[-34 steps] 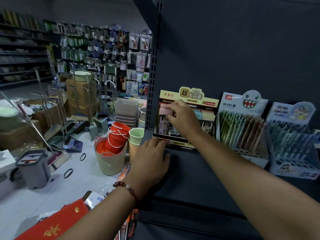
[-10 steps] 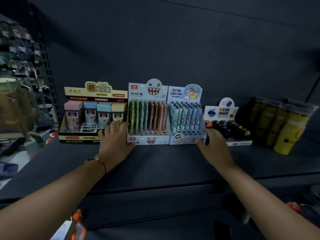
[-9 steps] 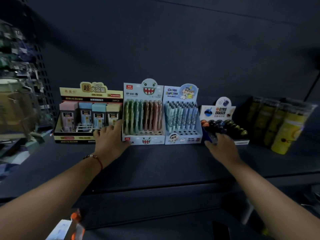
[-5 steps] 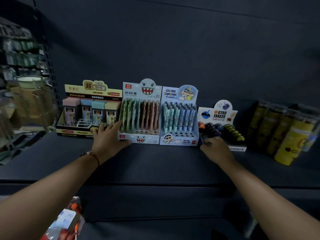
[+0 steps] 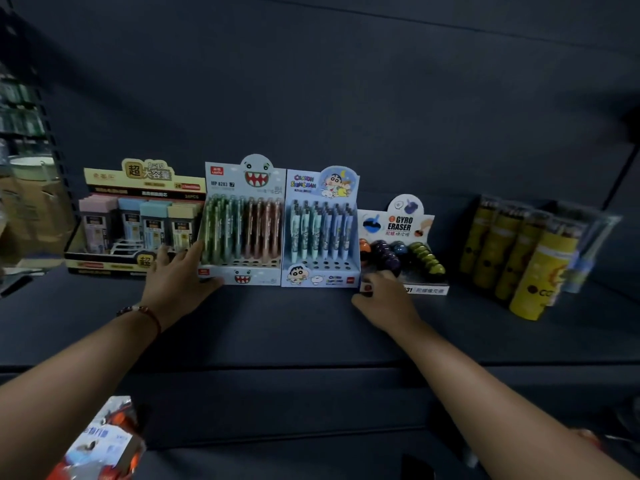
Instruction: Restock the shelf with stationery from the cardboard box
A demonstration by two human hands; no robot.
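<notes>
Head view, left hand (image 5: 176, 282) flat vs monster pen box (image 5: 242, 233), right hand (image 5: 382, 303) grip on eraser box (image 5: 403, 251) corner unclear

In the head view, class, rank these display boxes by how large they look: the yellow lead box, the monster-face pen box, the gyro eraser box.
1. yellow lead box, widest
2. monster-face pen box, close behind; taller but narrower, so this order is unsure
3. gyro eraser box, clearly smallest
</notes>
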